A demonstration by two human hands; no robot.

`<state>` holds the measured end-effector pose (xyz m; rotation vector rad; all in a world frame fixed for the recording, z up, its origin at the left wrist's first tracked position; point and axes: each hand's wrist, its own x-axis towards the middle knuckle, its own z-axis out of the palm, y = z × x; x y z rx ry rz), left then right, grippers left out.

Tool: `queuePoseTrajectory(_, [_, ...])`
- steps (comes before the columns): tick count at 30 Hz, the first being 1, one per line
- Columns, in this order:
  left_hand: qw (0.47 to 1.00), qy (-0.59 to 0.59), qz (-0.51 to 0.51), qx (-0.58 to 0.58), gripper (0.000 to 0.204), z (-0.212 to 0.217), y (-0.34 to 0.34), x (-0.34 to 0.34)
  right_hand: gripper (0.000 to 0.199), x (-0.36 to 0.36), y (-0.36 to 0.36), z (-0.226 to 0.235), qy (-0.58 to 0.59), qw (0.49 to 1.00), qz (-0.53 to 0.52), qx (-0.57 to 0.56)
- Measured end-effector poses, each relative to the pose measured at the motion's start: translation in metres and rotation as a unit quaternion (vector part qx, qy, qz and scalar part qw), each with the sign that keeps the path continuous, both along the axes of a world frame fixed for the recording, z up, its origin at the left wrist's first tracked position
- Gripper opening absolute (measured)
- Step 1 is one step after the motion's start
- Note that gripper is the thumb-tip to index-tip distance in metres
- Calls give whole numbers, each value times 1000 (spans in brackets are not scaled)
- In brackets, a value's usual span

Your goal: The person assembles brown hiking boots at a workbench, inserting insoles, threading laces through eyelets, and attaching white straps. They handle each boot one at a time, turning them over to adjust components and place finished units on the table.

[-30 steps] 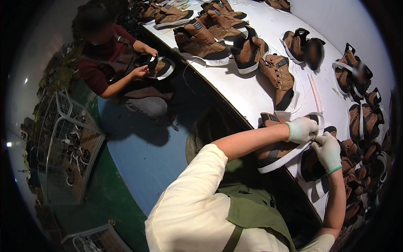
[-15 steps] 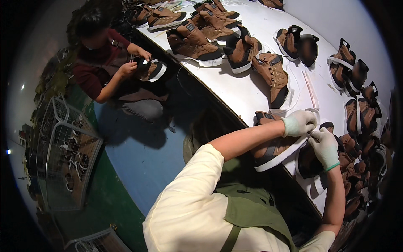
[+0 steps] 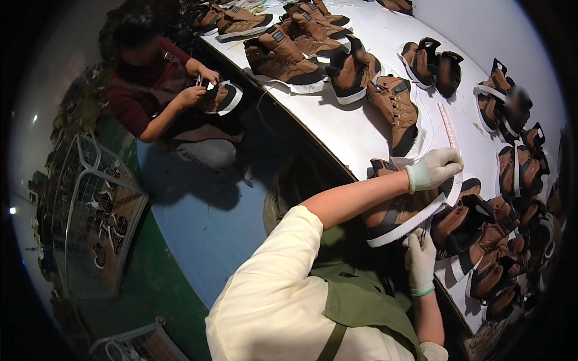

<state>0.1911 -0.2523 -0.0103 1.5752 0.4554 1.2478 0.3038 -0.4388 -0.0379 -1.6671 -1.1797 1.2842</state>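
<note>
Across the upper right, a white worktable [image 3: 361, 129] carries many brown shoes. At its four o'clock edge lies a brown shoe with a white sole [image 3: 400, 210]; the gloved left hand [image 3: 435, 168] closes over its top, the gloved right hand [image 3: 421, 260] grips its sole from below.

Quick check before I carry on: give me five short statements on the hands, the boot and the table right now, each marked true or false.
1. Both hands wear light gloves. True: left hand, right hand.
2. The left hand rests on a brown boot with a white sole. True.
3. The right hand lies flat on the floor. False: it is at the boot's sole edge.
4. The white table holds only that one boot. False: many brown boots lie on it.
5. A seated co-worker holds a shoe part. True.
</note>
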Motion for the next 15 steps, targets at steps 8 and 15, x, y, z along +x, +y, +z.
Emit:
queuePoseTrajectory(8, [996,-65,-51,33,15,36,-37,-33,22,-14,23,-8,-68,990,-63,102])
queuePoseTrajectory(15, [980,-145,133,31,22,4,-91,-143,18,-21,19,8,169,980,-107,-18])
